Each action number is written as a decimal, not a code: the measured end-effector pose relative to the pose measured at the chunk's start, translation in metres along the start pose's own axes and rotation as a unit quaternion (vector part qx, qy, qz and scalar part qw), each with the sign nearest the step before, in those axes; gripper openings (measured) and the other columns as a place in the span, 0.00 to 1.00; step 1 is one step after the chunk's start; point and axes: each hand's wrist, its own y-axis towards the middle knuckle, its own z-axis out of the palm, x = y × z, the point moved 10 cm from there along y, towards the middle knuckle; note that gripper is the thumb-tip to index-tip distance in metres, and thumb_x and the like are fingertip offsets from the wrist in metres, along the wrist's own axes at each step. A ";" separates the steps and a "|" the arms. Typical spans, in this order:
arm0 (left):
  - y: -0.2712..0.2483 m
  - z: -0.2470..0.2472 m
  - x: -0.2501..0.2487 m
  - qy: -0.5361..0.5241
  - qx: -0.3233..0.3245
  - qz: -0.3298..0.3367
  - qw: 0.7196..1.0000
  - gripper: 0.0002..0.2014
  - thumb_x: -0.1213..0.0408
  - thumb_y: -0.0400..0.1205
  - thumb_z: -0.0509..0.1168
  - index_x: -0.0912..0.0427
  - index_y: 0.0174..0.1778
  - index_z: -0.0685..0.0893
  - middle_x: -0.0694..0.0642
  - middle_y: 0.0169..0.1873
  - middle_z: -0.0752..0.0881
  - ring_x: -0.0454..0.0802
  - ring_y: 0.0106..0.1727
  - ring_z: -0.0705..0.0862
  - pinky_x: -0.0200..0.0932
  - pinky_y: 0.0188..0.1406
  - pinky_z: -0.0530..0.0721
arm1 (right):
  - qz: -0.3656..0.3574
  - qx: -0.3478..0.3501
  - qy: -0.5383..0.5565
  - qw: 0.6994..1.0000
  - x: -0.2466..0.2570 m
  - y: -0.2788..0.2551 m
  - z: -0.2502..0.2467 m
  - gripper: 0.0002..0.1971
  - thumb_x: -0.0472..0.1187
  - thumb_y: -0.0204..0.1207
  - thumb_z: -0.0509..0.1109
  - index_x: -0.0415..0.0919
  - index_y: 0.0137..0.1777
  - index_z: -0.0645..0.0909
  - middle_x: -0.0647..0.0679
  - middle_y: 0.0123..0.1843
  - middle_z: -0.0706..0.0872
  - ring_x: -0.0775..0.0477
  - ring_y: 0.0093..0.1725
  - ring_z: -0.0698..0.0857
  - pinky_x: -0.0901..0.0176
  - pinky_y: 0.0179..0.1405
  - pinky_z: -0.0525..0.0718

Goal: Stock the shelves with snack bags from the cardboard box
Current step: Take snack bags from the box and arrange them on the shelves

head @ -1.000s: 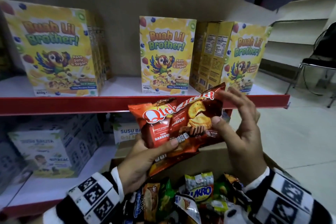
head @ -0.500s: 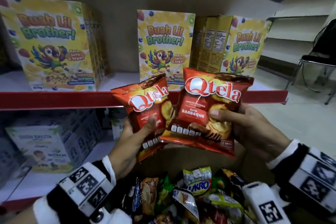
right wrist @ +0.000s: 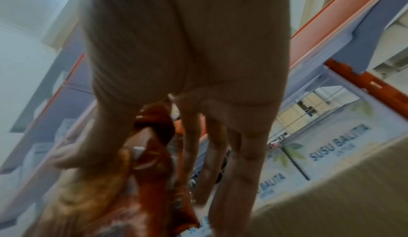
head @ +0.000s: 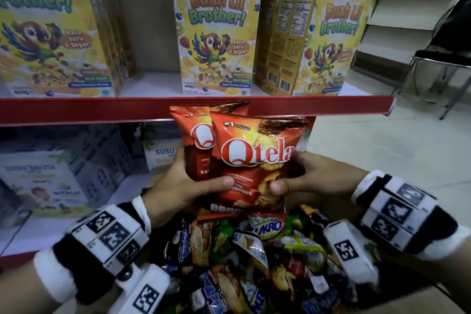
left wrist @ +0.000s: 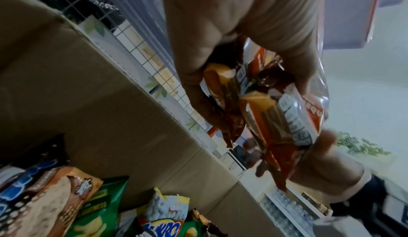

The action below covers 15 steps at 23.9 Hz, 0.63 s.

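Three groups of yellow cereal boxes (head: 216,30) printed "Buah Lil Brother!" with a parrot stand upright above a red front edge. The left group (head: 51,30) faces forward, several deep. The centre one faces forward. The right group (head: 313,35) stands angled, showing side panels with nutrition tables and barcodes. One level below, pale milk cartons (head: 46,186) marked "Susu Balita" sit in shadow; another such carton (head: 163,155) stands further right. A dark chair (head: 448,41) with metal legs stands on the pale floor (head: 382,160) at far right.
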 end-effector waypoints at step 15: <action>0.000 -0.022 -0.002 -0.003 -0.046 -0.010 0.999 0.63 0.45 0.37 0.86 0.52 0.73 0.72 0.54 0.58 0.88 0.51 0.53 0.90 0.40 0.39 0.88 | 0.335 0.083 -0.352 0.870 -0.234 -0.022 -0.029 0.43 0.54 0.70 0.76 0.46 0.80 0.59 0.45 0.77 0.73 0.43 0.73 0.74 0.55 0.66 0.74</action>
